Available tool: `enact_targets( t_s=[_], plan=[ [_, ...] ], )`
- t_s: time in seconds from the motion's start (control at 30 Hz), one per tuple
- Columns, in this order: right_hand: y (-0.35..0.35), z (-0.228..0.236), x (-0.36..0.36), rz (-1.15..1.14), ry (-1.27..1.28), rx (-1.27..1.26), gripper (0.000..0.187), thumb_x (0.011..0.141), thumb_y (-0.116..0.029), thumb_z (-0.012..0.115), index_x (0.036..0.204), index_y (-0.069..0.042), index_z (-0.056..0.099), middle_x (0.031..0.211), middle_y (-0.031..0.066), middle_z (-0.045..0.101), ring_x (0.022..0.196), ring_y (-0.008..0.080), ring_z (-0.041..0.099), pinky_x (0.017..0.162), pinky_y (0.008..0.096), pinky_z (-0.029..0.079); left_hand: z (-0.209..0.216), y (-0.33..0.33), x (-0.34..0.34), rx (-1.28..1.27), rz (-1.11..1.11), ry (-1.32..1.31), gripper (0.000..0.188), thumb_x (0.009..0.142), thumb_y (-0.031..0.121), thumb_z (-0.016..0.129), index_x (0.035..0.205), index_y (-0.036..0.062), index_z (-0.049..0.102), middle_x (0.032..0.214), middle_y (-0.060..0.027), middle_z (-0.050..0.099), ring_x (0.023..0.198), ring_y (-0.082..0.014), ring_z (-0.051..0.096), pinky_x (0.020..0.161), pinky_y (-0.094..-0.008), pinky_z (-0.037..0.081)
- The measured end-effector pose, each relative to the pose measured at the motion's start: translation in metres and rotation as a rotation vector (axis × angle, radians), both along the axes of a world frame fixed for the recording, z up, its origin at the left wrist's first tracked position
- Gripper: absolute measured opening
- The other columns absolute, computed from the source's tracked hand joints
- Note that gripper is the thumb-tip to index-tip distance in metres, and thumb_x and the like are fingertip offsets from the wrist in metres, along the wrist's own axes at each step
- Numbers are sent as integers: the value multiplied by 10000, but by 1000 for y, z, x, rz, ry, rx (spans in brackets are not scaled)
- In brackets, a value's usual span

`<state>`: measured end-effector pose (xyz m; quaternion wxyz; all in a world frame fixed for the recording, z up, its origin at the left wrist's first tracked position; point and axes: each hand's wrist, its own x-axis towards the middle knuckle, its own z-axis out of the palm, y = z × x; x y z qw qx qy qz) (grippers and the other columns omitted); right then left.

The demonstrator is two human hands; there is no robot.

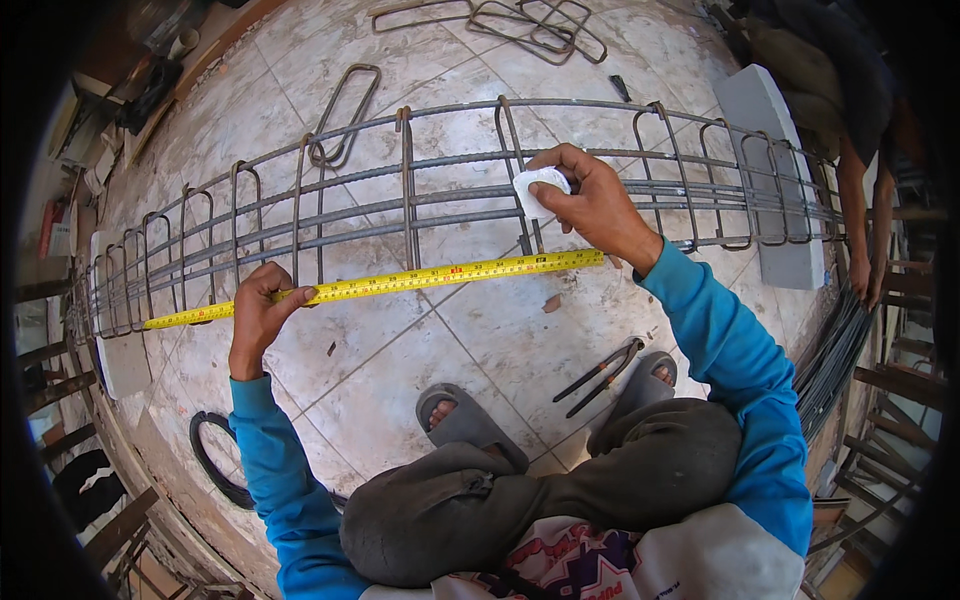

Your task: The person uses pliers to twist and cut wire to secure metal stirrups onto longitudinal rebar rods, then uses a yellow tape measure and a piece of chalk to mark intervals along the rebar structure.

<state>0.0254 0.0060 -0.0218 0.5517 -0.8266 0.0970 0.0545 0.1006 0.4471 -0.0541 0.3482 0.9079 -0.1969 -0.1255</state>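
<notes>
A long cage of steel rebar [458, 197] with rectangular stirrups [408, 185] lies across the tiled floor in front of me. Along its near side stretches a yellow tape measure blade [430, 280]. My left hand [264, 305] pinches that blade between thumb and fingers, left of the middle. Over the cage, my right hand [598, 205] grips a small white flat-faced piece [537, 194]; its exact kind is unclear. The blade's right end lies just below my right wrist, and I cannot see a tape case.
Black-handled pincers [598, 378] lie by my right foot. Loose stirrups [530, 25] lie beyond the cage. Pale blocks [790, 255] sit under its ends. A wire coil [215, 460] rests at left. At right, another person's hands [868, 275] are by a bundle of rods [840, 345].
</notes>
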Motion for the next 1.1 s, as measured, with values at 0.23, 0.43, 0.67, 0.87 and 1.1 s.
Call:
enact_targets(
  t_s=[0.23,0.43,0.67,0.87,1.1],
  plan=[
    [39,-18,-5,265,-89,-274,311,881,-170,697,1154,-50,610,706,99,578,637,171,592,566,345,474,-1,3,-1,-19,-8,-22,325,729,161,847,644,-8,583,644,-63,492,622,-191,448,570,-335,361],
    [50,-31,-13,280,-51,-292,324,863,-142,692,1145,-21,589,723,198,646,615,293,643,600,383,504,2,2,-4,9,-35,-67,319,719,156,852,654,-11,588,654,-78,507,630,-215,462,578,-346,374],
    [64,-25,-18,242,-129,-393,312,862,-130,676,1134,-8,586,624,190,617,568,324,648,589,408,520,2,-1,-5,35,-20,-75,317,707,161,858,655,-7,595,659,-83,519,641,-228,479,587,-352,385],
    [53,-21,0,291,-165,-356,305,822,-160,684,1065,16,632,731,220,653,666,293,683,626,401,519,9,5,-19,71,14,-103,335,673,173,873,646,-1,588,663,-87,533,666,-245,507,601,-369,395],
    [28,-18,123,-6,-196,-404,338,816,-172,686,1084,26,628,784,252,675,765,392,672,749,445,533,4,6,-66,-12,2,-32,350,646,175,881,645,15,569,661,-70,523,677,-243,488,606,-363,392]
  ],
)
